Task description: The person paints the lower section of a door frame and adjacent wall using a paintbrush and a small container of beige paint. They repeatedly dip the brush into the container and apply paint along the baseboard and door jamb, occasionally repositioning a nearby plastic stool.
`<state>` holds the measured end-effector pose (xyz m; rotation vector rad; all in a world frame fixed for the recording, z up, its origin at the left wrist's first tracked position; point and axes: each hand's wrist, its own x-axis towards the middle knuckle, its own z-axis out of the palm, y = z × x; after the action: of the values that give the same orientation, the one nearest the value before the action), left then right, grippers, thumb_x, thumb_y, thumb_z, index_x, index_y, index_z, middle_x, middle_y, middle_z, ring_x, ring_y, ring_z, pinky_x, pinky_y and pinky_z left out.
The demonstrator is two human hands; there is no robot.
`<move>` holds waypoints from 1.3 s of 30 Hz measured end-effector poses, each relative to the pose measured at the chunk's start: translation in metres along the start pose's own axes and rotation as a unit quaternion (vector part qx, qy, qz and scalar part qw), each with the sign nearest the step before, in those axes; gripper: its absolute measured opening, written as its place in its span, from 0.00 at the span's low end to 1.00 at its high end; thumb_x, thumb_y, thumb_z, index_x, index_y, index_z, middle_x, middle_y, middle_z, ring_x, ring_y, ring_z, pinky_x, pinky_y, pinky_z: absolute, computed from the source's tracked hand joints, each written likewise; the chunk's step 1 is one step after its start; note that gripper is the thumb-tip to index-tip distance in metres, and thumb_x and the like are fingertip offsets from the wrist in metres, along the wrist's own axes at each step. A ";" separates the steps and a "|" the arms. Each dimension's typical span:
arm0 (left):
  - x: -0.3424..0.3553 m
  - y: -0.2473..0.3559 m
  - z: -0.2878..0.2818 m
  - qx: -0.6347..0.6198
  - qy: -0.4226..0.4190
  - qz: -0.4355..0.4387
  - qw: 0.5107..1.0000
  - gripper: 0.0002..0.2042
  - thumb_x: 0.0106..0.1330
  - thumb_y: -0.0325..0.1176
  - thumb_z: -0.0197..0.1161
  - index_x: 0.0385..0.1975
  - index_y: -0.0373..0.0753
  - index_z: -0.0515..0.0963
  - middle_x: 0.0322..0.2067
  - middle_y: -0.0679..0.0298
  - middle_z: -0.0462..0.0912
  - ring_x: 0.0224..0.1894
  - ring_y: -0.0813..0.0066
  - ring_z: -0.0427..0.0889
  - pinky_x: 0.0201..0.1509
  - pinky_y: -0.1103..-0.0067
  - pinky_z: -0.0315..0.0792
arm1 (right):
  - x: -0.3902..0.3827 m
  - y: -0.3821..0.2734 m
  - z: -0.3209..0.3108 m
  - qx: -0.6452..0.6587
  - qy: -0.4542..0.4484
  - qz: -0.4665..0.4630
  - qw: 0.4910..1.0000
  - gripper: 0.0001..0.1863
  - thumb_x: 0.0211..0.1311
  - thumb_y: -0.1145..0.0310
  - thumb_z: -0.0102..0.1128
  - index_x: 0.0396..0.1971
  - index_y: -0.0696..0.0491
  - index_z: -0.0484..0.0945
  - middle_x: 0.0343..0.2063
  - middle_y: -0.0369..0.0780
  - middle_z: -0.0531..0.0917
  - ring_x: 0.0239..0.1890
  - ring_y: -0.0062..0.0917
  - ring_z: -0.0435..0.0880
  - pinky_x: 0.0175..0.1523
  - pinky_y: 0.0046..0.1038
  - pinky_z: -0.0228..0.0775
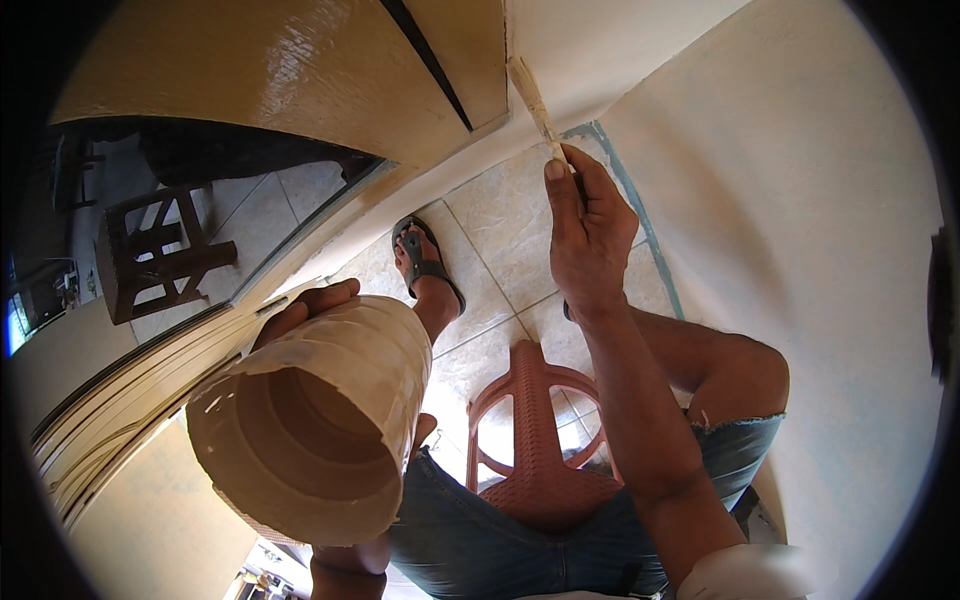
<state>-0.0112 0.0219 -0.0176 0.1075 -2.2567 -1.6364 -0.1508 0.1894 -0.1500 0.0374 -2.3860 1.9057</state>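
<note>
My left hand (308, 308) is wrapped round a large, ribbed, pale plastic container (405, 340) with a roughly cut rim. It is tilted so its wide mouth faces me, and pale smears coat its inside. In my right hand (592, 235) is a paintbrush (535, 100), pinched near the base of its bristles. Its cream-coated bristles point up and away, at the pale wall (570, 50) beside a brown wooden panel (250, 60). I cannot tell whether the bristle tips touch the wall.
I sit on a reddish-brown plastic stool (530, 440), knees apart, one sandalled foot (428, 262) on the tiled floor (490, 225). Close on the right rises a pale wall (800, 180), with a blue-green strip along its foot. At left, a brown stool (150, 260) shows beyond a wooden frame.
</note>
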 end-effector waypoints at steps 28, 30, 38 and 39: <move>-0.010 -0.025 -0.013 -0.020 0.003 0.033 0.999 0.57 0.44 0.51 0.86 0.73 0.41 0.57 0.64 0.52 0.71 0.67 0.54 0.72 0.72 0.61 0.68 | -0.004 -0.034 -0.009 -0.209 0.006 -0.010 0.978 0.16 0.75 0.63 0.59 0.54 0.54 0.84 0.25 0.42 0.82 0.23 0.34 0.83 0.30 0.36 0.73; -0.012 -0.029 -0.017 -0.025 0.001 0.040 0.999 0.57 0.44 0.50 0.87 0.73 0.42 0.57 0.64 0.52 0.71 0.68 0.54 0.71 0.72 0.61 0.68 | -0.004 -0.038 -0.008 -0.200 0.004 -0.012 0.980 0.15 0.75 0.63 0.59 0.54 0.54 0.84 0.25 0.43 0.82 0.23 0.33 0.83 0.30 0.36 0.73; -0.008 0.007 -0.019 -0.009 0.017 -0.007 1.000 0.55 0.45 0.46 0.86 0.73 0.44 0.57 0.64 0.52 0.71 0.69 0.53 0.71 0.73 0.60 0.67 | -0.004 -0.055 0.002 -0.183 0.008 -0.026 0.983 0.14 0.74 0.67 0.61 0.52 0.58 0.85 0.23 0.43 0.81 0.23 0.31 0.82 0.30 0.34 0.73; -0.007 0.008 -0.007 -0.025 0.028 -0.030 0.999 0.55 0.45 0.46 0.86 0.73 0.44 0.57 0.64 0.52 0.71 0.68 0.53 0.71 0.73 0.60 0.67 | -0.004 -0.049 -0.002 -0.191 0.013 -0.026 0.981 0.14 0.74 0.67 0.61 0.52 0.58 0.85 0.23 0.43 0.81 0.23 0.31 0.82 0.30 0.34 0.73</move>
<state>-0.0015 0.0206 -0.0095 0.2073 -2.1888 -1.6978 -0.1432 0.1799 -0.1024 0.0476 -2.6572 1.3873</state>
